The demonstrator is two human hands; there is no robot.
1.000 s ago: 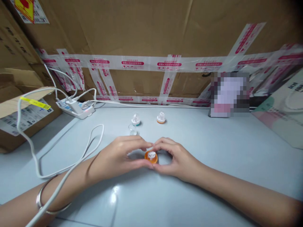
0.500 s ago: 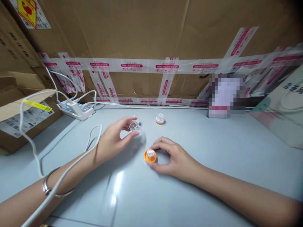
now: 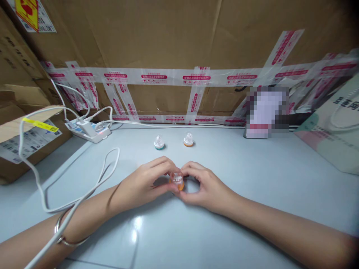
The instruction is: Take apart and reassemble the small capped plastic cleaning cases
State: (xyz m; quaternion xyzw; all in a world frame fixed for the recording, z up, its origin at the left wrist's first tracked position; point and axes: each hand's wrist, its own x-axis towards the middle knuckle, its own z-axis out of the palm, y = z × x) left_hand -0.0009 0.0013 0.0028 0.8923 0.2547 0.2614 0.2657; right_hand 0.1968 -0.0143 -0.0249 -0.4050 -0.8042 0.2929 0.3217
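My left hand [image 3: 150,181] is closed on a small clear plastic cover [image 3: 176,175], pinched between thumb and fingers. The cover sits over a round orange base [image 3: 181,186] with a white faceted piece inside; whether it is fully seated I cannot tell. My right hand [image 3: 209,186] grips the orange base from the right with thumb and fingers, keeping it low at the table. Beyond my hands stand two similar little domed pieces: one with a teal bottom [image 3: 159,143], the other with an orange bottom [image 3: 189,140].
A white power strip [image 3: 97,135] with plugs lies at the back left, near an opened cardboard box [image 3: 33,145]. A white cable [image 3: 92,196] loops across my left forearm. Along the back stands a large taped carton [image 3: 168,37]. A blurred phone-like object [image 3: 262,114] leans there.
My left hand has brought the clear cover right and nearer, onto the orange base. The teal-bottomed piece behind it now shows fully. My right hand has stayed nearly still.
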